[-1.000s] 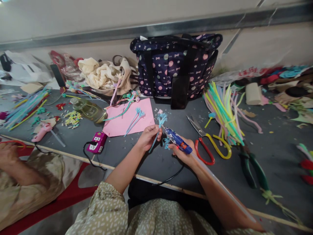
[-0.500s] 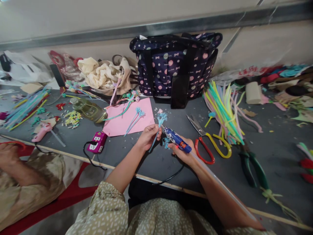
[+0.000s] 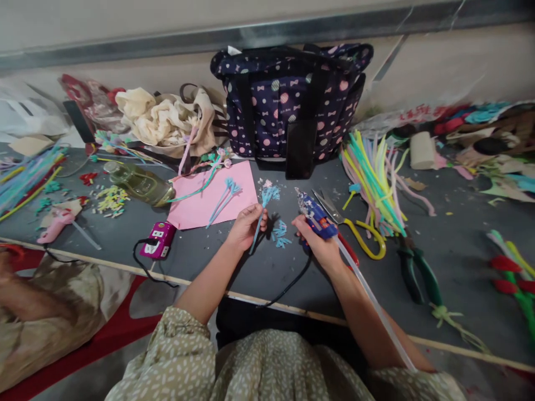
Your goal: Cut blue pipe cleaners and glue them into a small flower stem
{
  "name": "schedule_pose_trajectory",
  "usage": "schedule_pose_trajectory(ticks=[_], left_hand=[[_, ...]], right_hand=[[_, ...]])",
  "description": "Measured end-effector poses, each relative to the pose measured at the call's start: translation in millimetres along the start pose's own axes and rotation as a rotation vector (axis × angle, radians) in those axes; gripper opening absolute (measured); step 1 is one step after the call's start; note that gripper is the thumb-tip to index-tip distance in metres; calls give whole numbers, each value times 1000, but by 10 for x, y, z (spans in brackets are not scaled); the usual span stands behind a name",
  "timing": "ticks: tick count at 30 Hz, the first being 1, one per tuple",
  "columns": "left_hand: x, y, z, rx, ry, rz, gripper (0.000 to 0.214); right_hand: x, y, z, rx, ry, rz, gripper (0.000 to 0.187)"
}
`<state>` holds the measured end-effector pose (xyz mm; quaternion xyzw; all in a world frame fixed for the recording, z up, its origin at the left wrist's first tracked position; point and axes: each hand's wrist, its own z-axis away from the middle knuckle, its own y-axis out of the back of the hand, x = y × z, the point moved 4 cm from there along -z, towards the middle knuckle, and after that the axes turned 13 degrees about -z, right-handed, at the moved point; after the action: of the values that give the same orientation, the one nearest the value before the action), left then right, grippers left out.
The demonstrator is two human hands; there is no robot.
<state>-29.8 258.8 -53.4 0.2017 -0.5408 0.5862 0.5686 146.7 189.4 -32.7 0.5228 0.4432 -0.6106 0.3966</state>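
Between the fingers of my left hand (image 3: pixel 247 225) is a blue pipe-cleaner flower (image 3: pixel 268 196), its stem pointing down toward me and its tufted head away. My right hand (image 3: pixel 318 245) is wrapped round a blue glue gun (image 3: pixel 316 214), with a long clear glue stick (image 3: pixel 371 298) trailing from its back along my forearm. The nozzle points away from me, apart from the flower. On the table between my hands lie short blue pipe-cleaner pieces (image 3: pixel 281 234). Two similar blue stems (image 3: pixel 223 201) rest on a pink sheet (image 3: pixel 184 213) to the left.
Scissors (image 3: pixel 368 240) and green-handled pliers (image 3: pixel 418 273) lie to the right, near a pipe-cleaner bundle (image 3: pixel 376 184). A patterned bag (image 3: pixel 267 106) with a phone (image 3: pixel 301 150) stands behind. Leftward are a bottle (image 3: pixel 140 184), a purple power socket (image 3: pixel 157 240) and another person's arm (image 3: pixel 33 295).
My right hand has drawn the glue gun away from the blue flower to the right, uncovering the short blue pieces. My left hand still holds the flower. The view has shifted slightly.
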Motion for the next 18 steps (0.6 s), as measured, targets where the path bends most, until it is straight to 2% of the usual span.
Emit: schedule_pose_trajectory(ticks=[4, 8, 13, 18], left_hand=[[-4, 1, -9, 0, 9, 9, 31], [-3, 3, -18, 20, 8, 7, 32], [2, 8, -26, 22, -1, 20, 32], [4, 25, -28, 28, -25, 23, 30]], right_hand=[[70, -5, -52, -32, 61, 109, 23], [136, -16, -64, -142, 26, 289, 17], [88, -51, -13, -341, -10, 576, 21], [95, -84, 19, -416, -47, 822, 24]])
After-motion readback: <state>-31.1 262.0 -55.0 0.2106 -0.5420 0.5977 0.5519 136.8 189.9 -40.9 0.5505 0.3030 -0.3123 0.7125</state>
